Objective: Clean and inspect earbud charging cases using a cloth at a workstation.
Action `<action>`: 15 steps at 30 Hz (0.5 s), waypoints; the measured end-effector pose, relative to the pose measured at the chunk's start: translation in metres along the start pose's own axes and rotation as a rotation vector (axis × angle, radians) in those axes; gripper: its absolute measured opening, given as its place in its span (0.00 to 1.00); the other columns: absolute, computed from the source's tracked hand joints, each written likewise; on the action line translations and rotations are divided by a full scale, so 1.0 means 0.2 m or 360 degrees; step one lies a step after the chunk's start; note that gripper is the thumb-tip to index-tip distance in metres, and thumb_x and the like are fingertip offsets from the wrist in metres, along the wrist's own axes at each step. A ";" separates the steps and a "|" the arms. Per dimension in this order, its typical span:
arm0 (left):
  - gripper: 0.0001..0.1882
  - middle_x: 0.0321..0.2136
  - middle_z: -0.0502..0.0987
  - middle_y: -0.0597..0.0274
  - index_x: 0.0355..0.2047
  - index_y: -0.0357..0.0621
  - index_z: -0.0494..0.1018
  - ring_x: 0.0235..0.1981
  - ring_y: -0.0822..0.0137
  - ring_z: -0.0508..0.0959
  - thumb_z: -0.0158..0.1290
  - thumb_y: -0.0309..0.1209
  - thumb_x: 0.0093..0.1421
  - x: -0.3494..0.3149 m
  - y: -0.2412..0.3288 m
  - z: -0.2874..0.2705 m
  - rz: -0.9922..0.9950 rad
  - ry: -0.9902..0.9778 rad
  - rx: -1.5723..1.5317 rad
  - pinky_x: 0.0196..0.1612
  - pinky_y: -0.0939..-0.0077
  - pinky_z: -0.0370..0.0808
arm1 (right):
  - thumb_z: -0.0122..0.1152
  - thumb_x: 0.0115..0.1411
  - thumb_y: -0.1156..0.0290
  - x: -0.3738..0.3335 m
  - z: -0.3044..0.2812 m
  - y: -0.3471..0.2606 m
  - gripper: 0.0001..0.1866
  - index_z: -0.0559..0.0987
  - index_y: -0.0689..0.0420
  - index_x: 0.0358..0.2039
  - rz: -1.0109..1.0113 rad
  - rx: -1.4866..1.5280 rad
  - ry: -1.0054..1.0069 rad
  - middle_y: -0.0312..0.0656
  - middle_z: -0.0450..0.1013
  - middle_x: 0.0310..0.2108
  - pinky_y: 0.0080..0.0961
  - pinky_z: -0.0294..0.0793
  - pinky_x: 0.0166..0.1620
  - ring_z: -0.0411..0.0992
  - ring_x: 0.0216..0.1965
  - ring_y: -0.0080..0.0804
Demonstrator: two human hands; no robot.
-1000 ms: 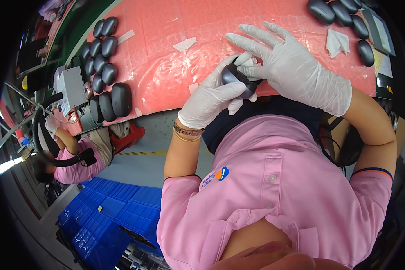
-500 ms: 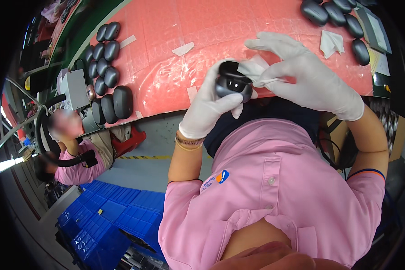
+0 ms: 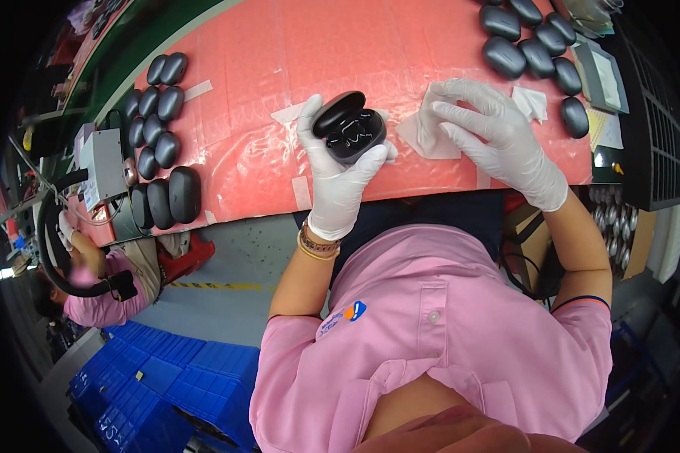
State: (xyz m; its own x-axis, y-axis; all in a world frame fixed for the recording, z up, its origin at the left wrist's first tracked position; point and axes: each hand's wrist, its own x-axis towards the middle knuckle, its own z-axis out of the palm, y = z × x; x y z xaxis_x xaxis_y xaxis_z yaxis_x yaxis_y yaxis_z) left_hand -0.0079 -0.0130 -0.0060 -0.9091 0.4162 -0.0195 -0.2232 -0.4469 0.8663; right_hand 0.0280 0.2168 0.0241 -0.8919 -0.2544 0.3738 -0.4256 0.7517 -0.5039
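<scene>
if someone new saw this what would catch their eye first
Probably the glossy open black case, held in the gloved left hand over the red table. Then the white cloth in the gloved right hand, just right of the case. The dark rounded cases clustered at the table's left and far right stand out too.

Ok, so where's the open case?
In the head view, the case is at upper middle, held in the left hand over the pink table, left of the cloth by the right hand.
</scene>
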 end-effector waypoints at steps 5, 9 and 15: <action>0.45 0.48 0.67 0.48 0.61 0.54 0.42 0.42 0.64 0.75 0.56 0.14 0.51 -0.01 0.00 0.02 0.0003 -0.0039 0.0112 0.44 0.68 0.77 | 0.58 0.53 0.78 0.08 0.04 0.09 0.15 0.76 0.59 0.43 0.0241 -0.0087 0.0031 0.44 0.68 0.49 0.31 0.66 0.52 0.67 0.49 0.43; 0.46 0.51 0.63 0.50 0.60 0.51 0.41 0.49 0.63 0.72 0.57 0.14 0.49 -0.02 -0.01 0.03 -0.0011 -0.0020 0.0220 0.49 0.68 0.75 | 0.59 0.53 0.76 0.11 0.05 0.10 0.12 0.75 0.59 0.39 0.0271 -0.0181 -0.0161 0.44 0.66 0.51 0.31 0.64 0.53 0.64 0.52 0.42; 0.46 0.51 0.63 0.51 0.60 0.51 0.41 0.48 0.64 0.71 0.57 0.13 0.49 -0.02 -0.01 0.01 0.0031 -0.0032 0.0281 0.49 0.69 0.75 | 0.61 0.50 0.79 0.13 -0.20 -0.14 0.06 0.72 0.59 0.28 0.0205 0.0139 -0.0192 0.41 0.72 0.34 0.30 0.69 0.42 0.71 0.38 0.40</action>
State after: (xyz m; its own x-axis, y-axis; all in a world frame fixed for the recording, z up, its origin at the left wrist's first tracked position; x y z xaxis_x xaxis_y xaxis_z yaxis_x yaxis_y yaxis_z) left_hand -0.0024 -0.0116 -0.0062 -0.9050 0.4254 0.0067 -0.1386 -0.3096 0.9407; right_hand 0.0223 0.2138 0.0789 -0.9494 -0.2346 0.2086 -0.3138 0.7283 -0.6092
